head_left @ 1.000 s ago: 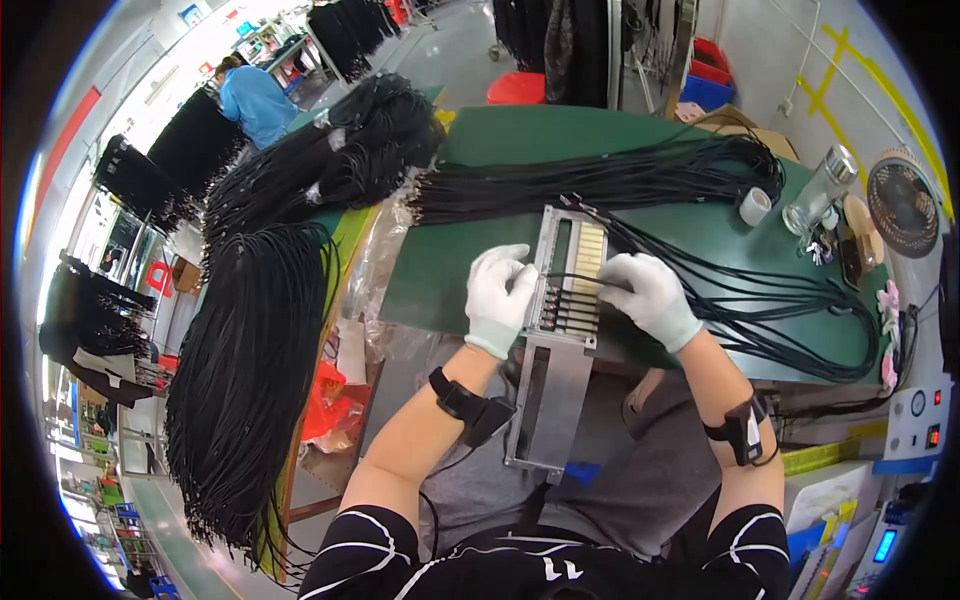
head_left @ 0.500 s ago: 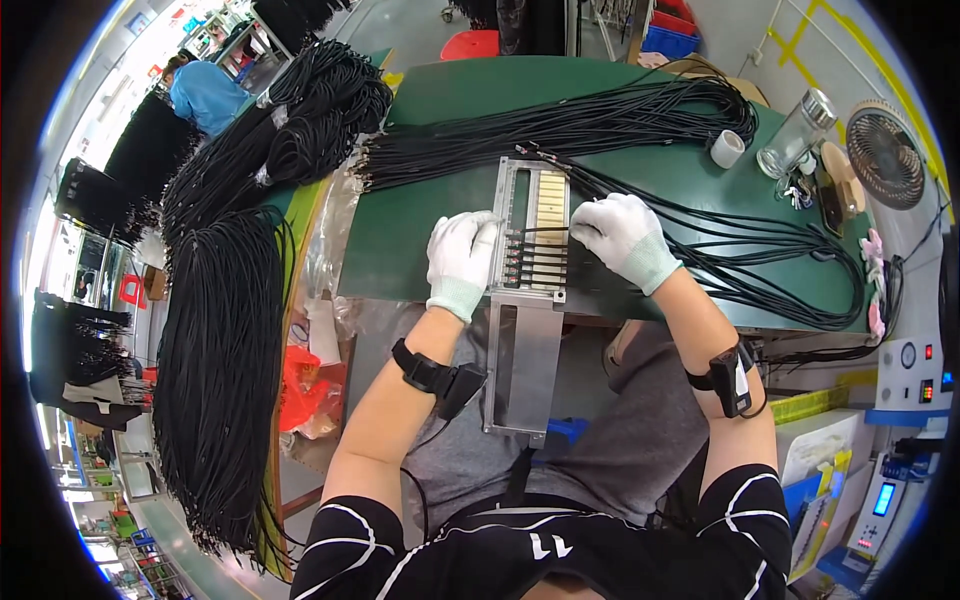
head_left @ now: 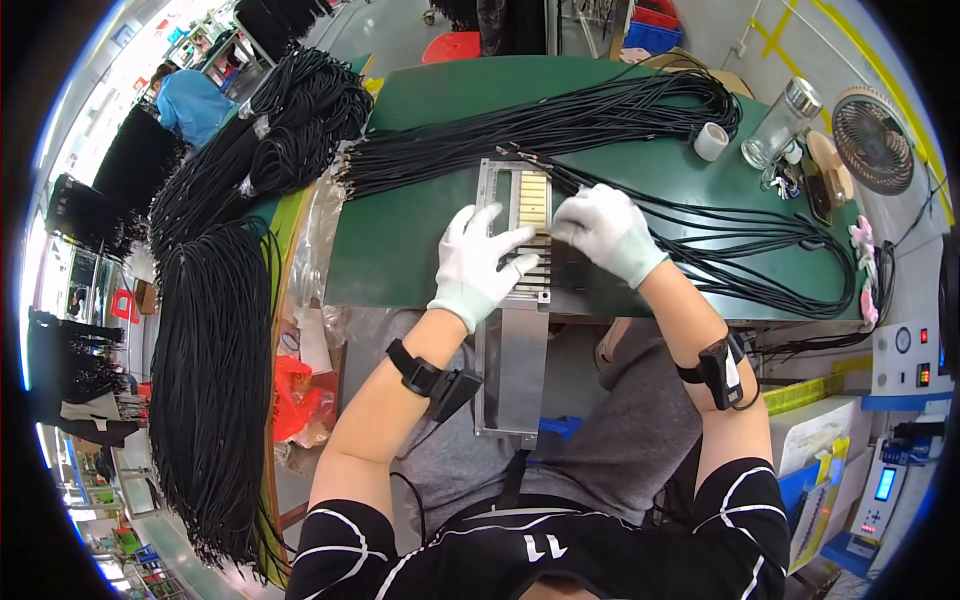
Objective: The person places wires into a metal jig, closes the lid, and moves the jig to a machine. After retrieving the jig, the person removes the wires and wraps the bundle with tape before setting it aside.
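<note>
A metal fixture (head_left: 488, 190) with a row of brass-coloured slots (head_left: 533, 200) lies at the table's front edge, several black cables set side by side in its nearer slots. Spread over that nearer part is my white-gloved left hand (head_left: 475, 262), open, its thumb and fingers apart and hiding the cable ends. My right hand (head_left: 605, 228), also gloved, is at the fixture's right side with fingers curled together. Its fingertips are slightly blurred, and what they pinch is hidden. Behind and right of it runs a loose bunch of black cables (head_left: 720, 218), with ends near the fixture's far end.
A long cable bundle (head_left: 540, 125) lies across the back of the green table (head_left: 400, 240). Larger cable heaps (head_left: 215, 380) hang at the left. A tape roll (head_left: 711, 142), glass bottle (head_left: 780, 125) and small fan (head_left: 872, 140) stand at right. A person in blue (head_left: 192, 103) works far left.
My left hand has moved right from the fixture's left edge onto the slots, and its fingers have spread. My right hand stays beside the fixture. The whole view has shifted slightly.
</note>
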`<state>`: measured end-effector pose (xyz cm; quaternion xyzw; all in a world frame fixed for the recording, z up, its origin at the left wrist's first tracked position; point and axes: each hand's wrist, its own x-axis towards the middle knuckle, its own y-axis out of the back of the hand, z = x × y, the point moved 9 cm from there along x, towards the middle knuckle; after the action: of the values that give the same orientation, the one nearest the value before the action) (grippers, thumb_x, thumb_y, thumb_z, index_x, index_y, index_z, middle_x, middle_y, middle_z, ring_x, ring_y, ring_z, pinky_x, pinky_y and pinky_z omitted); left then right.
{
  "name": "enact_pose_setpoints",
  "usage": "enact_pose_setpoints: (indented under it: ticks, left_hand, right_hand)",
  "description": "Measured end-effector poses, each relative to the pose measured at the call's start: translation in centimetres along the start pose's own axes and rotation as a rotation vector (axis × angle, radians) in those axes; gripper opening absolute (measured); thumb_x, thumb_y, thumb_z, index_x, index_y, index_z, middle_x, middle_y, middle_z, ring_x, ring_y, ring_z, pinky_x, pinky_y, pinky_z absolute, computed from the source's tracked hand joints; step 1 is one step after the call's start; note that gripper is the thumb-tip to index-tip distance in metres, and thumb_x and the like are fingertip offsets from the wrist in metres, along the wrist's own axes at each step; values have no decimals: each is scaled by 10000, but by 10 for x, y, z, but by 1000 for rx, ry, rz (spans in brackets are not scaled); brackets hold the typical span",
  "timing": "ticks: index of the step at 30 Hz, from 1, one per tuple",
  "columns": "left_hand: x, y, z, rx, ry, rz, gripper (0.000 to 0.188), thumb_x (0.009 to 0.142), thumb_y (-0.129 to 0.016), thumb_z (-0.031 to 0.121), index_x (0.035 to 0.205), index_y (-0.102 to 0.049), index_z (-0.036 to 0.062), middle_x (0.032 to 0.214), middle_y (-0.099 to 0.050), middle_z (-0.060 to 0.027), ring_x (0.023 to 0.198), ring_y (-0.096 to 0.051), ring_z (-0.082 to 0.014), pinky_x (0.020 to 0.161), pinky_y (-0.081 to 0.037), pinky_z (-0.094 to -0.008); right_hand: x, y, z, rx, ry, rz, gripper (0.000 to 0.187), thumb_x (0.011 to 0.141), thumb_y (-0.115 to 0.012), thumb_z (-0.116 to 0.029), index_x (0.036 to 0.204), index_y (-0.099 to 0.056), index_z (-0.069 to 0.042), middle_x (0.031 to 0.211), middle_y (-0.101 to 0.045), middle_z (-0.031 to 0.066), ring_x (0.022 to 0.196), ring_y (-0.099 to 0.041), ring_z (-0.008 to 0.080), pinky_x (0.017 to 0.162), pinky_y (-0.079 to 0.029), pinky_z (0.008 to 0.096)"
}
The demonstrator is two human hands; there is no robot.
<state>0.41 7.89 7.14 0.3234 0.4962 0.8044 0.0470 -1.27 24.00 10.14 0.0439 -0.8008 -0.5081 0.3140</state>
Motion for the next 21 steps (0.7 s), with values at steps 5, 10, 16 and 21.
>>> enact_pose_setpoints:
  ticks: [5,10,16,21]
  left_hand:
    - [1,-6,-2,-73,37,-76,234,817,-748,320,1037,-786,252,1043,-645,-31,1208,-488,-364,1052,-407,-464]
    - [-3,-7,-2,-105,32,-50,231,805,-765,308,1034,-788,292,991,-644,-30,1202,-483,-386,1014,-433,-488]
    - [-11,11,0,-222,42,81,177,810,-765,279,945,-762,165,962,-656,-50,1135,-552,-351,981,-456,-463]
    - [-10,18,-35,-459,264,286,206,829,-754,262,838,-689,67,990,-680,-87,1034,-610,-313,940,-471,-439]
  right_hand:
    - [6,8,43,-203,-196,71,148,776,-753,-248,851,-701,-132,800,-644,61,853,-605,284,794,-493,391]
    - [5,4,51,-114,-146,58,120,786,-749,-203,849,-702,-112,814,-629,59,849,-593,276,785,-490,378]
    - [-15,11,80,453,-374,-55,132,776,-754,-127,893,-707,-86,814,-629,60,847,-595,251,781,-485,353]
    - [-15,4,58,546,-350,-251,193,764,-781,-158,926,-714,-76,819,-639,72,851,-612,262,819,-479,361]
